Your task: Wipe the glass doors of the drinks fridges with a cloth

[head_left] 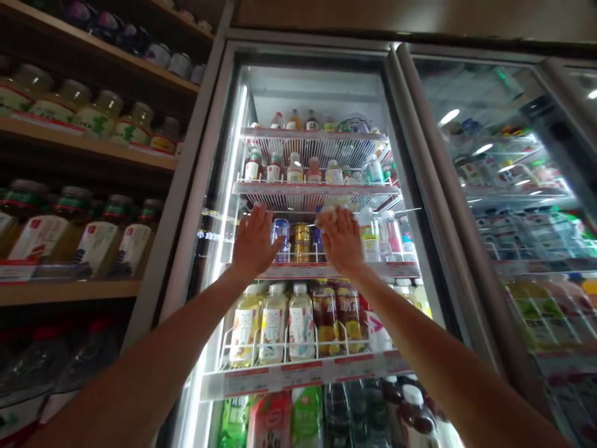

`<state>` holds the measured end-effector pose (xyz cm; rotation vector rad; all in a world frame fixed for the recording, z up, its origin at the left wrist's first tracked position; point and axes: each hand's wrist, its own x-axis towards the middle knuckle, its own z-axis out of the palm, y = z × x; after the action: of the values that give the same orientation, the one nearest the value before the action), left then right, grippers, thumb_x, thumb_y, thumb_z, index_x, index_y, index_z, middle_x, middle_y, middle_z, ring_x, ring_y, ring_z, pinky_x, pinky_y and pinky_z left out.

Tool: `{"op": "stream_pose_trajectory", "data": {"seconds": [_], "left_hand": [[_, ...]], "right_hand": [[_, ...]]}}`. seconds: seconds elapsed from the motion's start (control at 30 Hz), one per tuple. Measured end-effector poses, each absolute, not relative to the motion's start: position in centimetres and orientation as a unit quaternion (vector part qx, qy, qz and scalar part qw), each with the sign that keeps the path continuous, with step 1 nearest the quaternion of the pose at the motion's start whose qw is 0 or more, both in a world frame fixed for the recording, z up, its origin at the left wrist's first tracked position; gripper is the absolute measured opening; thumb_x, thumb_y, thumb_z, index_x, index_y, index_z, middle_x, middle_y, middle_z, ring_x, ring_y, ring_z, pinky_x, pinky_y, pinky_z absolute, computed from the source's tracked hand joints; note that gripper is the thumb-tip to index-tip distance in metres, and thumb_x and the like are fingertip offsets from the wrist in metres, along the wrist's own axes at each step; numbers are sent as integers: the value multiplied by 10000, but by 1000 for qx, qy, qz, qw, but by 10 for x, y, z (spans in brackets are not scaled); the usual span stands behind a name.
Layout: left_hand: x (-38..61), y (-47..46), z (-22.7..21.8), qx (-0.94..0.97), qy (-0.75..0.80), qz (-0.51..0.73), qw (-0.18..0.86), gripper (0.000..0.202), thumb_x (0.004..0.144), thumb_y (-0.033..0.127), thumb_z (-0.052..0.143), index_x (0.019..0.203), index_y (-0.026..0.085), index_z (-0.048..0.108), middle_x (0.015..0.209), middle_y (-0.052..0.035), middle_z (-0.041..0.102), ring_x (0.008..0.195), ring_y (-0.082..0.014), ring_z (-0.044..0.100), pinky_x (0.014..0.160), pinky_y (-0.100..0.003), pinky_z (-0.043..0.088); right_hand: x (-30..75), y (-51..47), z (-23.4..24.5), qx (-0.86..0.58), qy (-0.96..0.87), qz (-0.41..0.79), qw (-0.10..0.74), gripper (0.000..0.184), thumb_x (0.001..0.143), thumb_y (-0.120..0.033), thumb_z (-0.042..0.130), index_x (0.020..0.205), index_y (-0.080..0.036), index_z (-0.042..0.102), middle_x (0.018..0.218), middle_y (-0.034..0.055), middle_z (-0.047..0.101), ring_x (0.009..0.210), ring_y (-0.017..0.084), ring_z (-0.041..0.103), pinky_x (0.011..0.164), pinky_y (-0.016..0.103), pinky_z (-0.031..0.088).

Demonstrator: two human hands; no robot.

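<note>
Cans are showing on a shelf between my flat, fully extended left hand and right hand, both seemingly gripping nothing; below, a rail must be keeping bottles from toppling.

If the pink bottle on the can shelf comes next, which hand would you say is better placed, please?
Probably the right hand: it appears nearer the pink bottle, while the left hand is farther across, past the gold can.
</note>
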<state>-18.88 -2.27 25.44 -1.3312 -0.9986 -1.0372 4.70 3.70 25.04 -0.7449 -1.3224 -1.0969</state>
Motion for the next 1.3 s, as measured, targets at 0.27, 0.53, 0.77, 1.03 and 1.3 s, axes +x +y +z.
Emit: {"op": "stream_pose_trajectory", "data": {"seconds": [0.27, 0.53, 0.77, 1.03, 1.3], "left_hand": [[-220, -22, 337, -501, -482, -492, 524, 691, 897, 527, 273, 1382, 39, 338, 1470, -219, 289, 1385, -329, 220, 1089, -556, 226], [-230, -18, 378, -511, -442, -514, 529, 651, 914, 516, 260, 1426, 115, 272, 1472, -182, 308, 1386, -302, 232, 1086, -538, 257], [-224, -23, 372, -514, -445, -508, 528, 606, 929, 408, 323, 1455, 143, 182, 1469, -172, 316, 1396, -270, 202, 1097, -507, 264], [-201, -21, 417, -493, -446, -541, 515, 628, 932, 386, 329, 1471, 164, 94, 1475, -198, 289, 1392, -295, 203, 1075, -547, 286], [-183, -18, 409, -485, -466, -556, 488, 691, 925, 362, 368, 1474, 203, -21, 1520, -178, 168, 1406, -327, 131, 1072, -602, 251]], "right_hand": [[110, 46, 311, -372, -457, -407, 698, 501, 920, -329, 285, 1363, -134, 412, 1413, 251, 340, 1315, 409, 283, 968, 662, 242], [33, 27, 341, -301, -616, -495, 534, 454, 896, -277, 373, 1342, -349, 420, 1463, 75, 357, 1357, 275, 302, 1038, 567, 284], [59, 30, 395, -369, -529, -425, 635, 502, 895, -290, 362, 1396, -256, 369, 1478, 160, 297, 1364, 356, 255, 969, 632, 316], [84, 31, 416, -404, -480, -400, 668, 495, 912, -317, 323, 1401, -246, 354, 1453, 183, 330, 1346, 360, 290, 951, 687, 264], [55, 20, 413, -302, -669, -458, 501, 449, 897, -285, 395, 1337, -365, 430, 1477, 63, 337, 1376, 262, 269, 1065, 533, 261]]}}
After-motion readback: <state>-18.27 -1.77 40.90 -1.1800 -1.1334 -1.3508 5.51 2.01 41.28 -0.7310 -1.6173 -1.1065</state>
